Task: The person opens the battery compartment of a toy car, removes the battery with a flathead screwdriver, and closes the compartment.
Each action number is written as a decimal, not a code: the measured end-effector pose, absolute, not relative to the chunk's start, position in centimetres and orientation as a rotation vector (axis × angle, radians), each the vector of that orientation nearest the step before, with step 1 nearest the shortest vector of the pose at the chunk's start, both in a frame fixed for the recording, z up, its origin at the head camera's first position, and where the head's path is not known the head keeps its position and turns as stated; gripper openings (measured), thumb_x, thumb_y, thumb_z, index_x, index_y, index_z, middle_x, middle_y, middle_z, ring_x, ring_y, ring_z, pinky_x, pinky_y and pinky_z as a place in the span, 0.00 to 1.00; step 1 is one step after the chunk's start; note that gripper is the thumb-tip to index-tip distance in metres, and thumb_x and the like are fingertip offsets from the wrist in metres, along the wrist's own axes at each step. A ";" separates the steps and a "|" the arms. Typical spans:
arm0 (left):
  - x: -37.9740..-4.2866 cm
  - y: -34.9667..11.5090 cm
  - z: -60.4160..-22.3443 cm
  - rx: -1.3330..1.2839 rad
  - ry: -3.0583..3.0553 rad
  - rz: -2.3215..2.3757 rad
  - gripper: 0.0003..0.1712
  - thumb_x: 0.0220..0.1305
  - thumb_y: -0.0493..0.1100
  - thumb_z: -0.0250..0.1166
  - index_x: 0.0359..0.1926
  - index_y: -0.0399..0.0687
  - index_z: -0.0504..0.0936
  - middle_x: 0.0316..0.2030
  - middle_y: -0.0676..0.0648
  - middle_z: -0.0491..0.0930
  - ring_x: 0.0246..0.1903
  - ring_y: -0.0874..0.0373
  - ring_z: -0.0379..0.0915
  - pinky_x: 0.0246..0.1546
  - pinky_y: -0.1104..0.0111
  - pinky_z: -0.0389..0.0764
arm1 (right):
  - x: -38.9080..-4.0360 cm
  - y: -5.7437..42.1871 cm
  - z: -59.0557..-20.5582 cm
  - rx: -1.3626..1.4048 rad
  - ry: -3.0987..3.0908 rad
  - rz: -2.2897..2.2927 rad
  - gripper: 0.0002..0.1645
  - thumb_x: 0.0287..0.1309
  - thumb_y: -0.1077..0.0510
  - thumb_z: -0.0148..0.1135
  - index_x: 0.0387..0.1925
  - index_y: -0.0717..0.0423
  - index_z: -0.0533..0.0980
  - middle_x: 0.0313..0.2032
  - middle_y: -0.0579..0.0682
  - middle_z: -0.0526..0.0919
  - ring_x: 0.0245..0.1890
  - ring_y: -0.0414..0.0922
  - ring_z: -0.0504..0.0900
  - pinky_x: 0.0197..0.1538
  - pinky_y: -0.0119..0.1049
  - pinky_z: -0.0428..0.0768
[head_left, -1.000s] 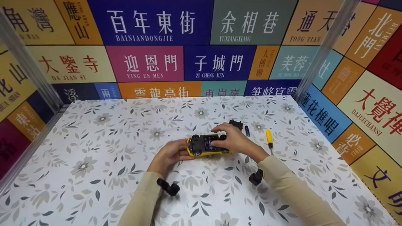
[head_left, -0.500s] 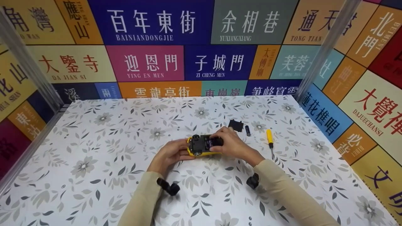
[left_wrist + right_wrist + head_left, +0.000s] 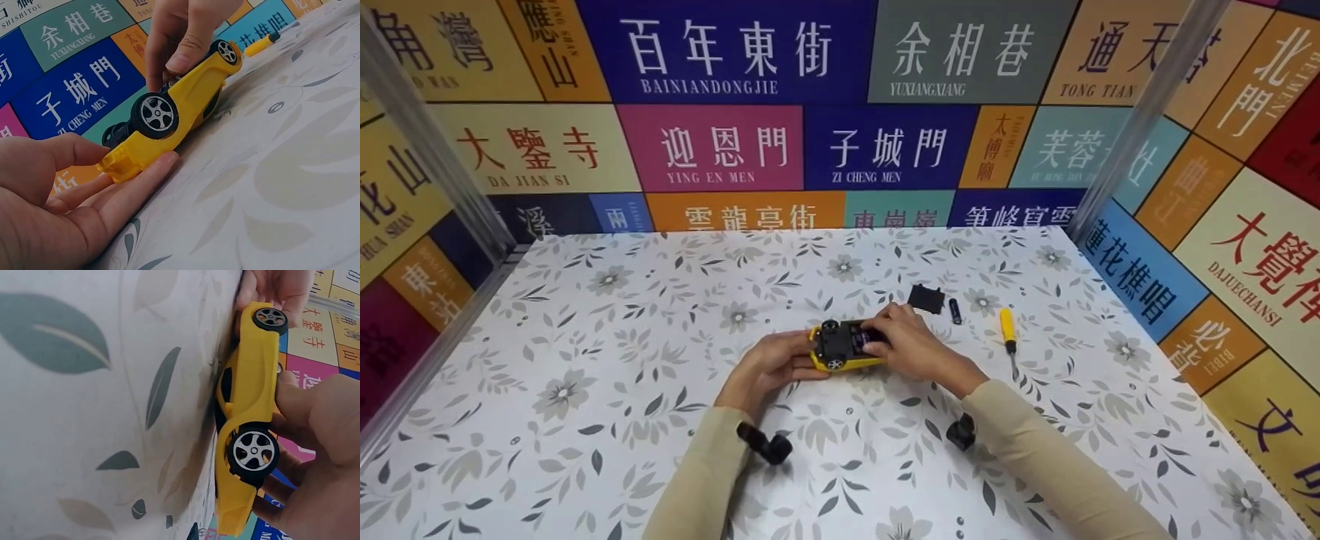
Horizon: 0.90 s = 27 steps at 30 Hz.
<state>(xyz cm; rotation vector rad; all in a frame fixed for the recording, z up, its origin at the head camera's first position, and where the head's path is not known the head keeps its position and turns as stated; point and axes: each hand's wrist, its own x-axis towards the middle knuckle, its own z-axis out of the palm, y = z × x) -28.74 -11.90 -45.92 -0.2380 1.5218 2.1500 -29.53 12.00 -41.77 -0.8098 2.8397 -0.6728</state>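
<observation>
A yellow toy car (image 3: 840,361) lies upside down, its black underside and wheels up. My left hand (image 3: 780,360) holds one end, thumb above and fingers beneath, as the left wrist view (image 3: 132,163) shows. My right hand (image 3: 911,341) reaches over the other end, its bent thumb and fingers at the uncovered battery compartment (image 3: 856,341). In the right wrist view a small shiny end shows by the right thumb (image 3: 287,382). What lies between those fingertips is hidden. A loose battery (image 3: 955,311) and a black battery cover (image 3: 926,298) lie beyond the right hand.
A yellow-handled screwdriver (image 3: 1009,330) lies on the table to the right of the right hand. A white leaf-patterned cloth (image 3: 585,450) covers the table. Panels with large lettering (image 3: 727,60) stand behind and at both sides.
My right hand has come down and closer over the car's compartment, its thumb and fingers drawing nearer together. More of the black cover shows. The left hand keeps its hold on the car.
</observation>
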 end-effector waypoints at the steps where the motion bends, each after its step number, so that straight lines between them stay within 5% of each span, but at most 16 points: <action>1: -28.8 -11.9 -45.9 -0.242 1.524 2.152 0.28 0.67 0.30 0.55 0.68 0.32 0.69 0.51 0.32 0.84 0.38 0.48 0.88 0.47 0.56 0.88 | -29.5 12.0 -41.7 -0.814 2.839 -0.666 0.25 0.70 0.50 0.57 0.63 0.54 0.76 0.57 0.58 0.74 0.57 0.54 0.67 0.64 0.54 0.68; 11: -28.8 -11.8 -46.1 -0.191 1.536 2.139 0.29 0.67 0.30 0.54 0.69 0.32 0.67 0.40 0.39 0.88 0.36 0.50 0.88 0.47 0.57 0.89 | -29.4 12.6 -41.3 -0.876 2.827 -0.696 0.20 0.76 0.49 0.47 0.44 0.54 0.83 0.52 0.56 0.77 0.54 0.53 0.69 0.62 0.55 0.68; 18: -28.9 -11.8 -45.9 -0.197 1.558 2.139 0.30 0.65 0.30 0.55 0.68 0.32 0.68 0.43 0.36 0.88 0.36 0.50 0.88 0.47 0.56 0.89 | -28.7 13.1 -41.6 -0.939 2.810 -0.820 0.19 0.69 0.47 0.58 0.52 0.53 0.84 0.54 0.54 0.83 0.64 0.54 0.71 0.69 0.59 0.65; 27: -28.9 -11.9 -46.1 -0.219 1.551 2.144 0.30 0.65 0.29 0.55 0.68 0.33 0.69 0.43 0.35 0.87 0.37 0.49 0.88 0.47 0.56 0.88 | -28.1 12.8 -42.0 -0.970 2.863 -0.701 0.27 0.52 0.51 0.76 0.54 0.53 0.82 0.56 0.55 0.82 0.65 0.56 0.71 0.70 0.58 0.66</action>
